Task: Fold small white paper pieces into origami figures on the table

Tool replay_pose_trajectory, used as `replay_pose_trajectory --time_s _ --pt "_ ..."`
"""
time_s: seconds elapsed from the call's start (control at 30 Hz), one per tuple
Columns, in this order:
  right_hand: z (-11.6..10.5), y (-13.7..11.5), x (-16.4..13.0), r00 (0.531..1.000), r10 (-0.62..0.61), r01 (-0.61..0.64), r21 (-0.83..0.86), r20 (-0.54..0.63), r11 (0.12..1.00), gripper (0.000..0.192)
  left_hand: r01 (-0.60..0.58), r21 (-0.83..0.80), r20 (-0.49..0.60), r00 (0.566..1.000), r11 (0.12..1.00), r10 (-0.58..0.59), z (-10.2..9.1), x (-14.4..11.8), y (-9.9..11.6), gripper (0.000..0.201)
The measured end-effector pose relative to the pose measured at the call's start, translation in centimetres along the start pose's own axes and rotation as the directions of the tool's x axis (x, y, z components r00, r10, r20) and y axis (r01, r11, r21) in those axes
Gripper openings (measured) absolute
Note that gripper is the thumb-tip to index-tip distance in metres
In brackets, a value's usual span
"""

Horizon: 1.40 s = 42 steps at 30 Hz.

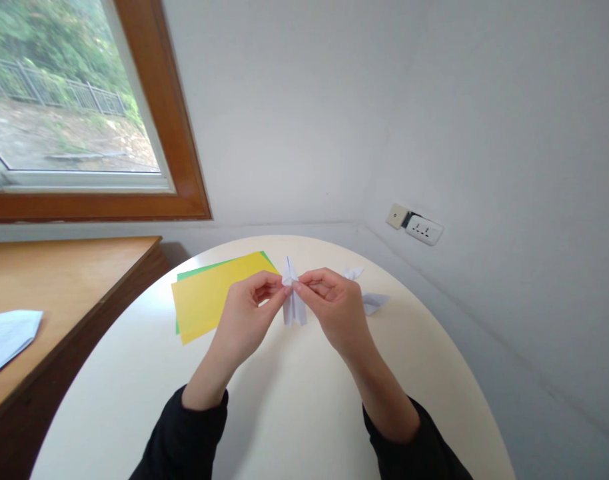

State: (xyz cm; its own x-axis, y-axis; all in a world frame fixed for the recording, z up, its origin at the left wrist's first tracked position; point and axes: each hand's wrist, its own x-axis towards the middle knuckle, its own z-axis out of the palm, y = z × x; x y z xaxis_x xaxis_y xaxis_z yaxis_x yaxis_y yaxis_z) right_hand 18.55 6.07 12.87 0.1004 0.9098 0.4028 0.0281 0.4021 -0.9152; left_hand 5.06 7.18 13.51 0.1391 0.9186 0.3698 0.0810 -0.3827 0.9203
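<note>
A small folded white paper figure (pixel 293 308) is held upright above the round cream table (pixel 294 400). My left hand (pixel 244 320) pinches its upper left side between thumb and fingers. My right hand (pixel 334 307) pinches the upper right side, fingertips meeting the left hand's at the fold near the pointed top. The figure's lower flaps hang free below the fingers. Both forearms wear black sleeves.
A yellow sheet (pixel 209 297) lies on a green sheet (pixel 184 274) left of my hands. Two small folded white paper pieces (pixel 372 301) lie behind my right hand. A wooden desk (pixel 59 280) with a white paper (pixel 7 333) stands at left. A wall socket (pixel 423 230) is at right.
</note>
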Motion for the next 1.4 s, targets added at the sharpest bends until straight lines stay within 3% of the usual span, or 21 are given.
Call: replay_pose_trajectory --time_s 0.3,0.7,1.0,1.4 --pt "0.4 -0.1 -0.1 0.997 -0.061 0.053 -0.137 -0.056 0.989 0.007 0.006 0.051 -0.027 1.000 0.999 -0.005 0.2 0.1 0.0 0.017" --pt "0.3 0.4 0.2 0.999 0.041 -0.041 0.052 0.004 0.998 0.011 0.039 -0.015 -0.052 0.998 0.999 -0.040 0.4 0.3 -0.2 0.019" --pt "-0.8 0.4 0.2 0.990 0.052 -0.054 0.014 0.130 0.998 0.010 0.135 -0.008 0.135 0.982 0.991 -0.133 -0.8 0.5 0.0 0.022" --pt "-0.9 0.4 0.2 0.988 0.064 -0.063 -0.013 0.142 0.998 0.010 0.107 0.017 0.185 0.977 0.994 -0.108 -1.3 0.5 0.1 0.021"
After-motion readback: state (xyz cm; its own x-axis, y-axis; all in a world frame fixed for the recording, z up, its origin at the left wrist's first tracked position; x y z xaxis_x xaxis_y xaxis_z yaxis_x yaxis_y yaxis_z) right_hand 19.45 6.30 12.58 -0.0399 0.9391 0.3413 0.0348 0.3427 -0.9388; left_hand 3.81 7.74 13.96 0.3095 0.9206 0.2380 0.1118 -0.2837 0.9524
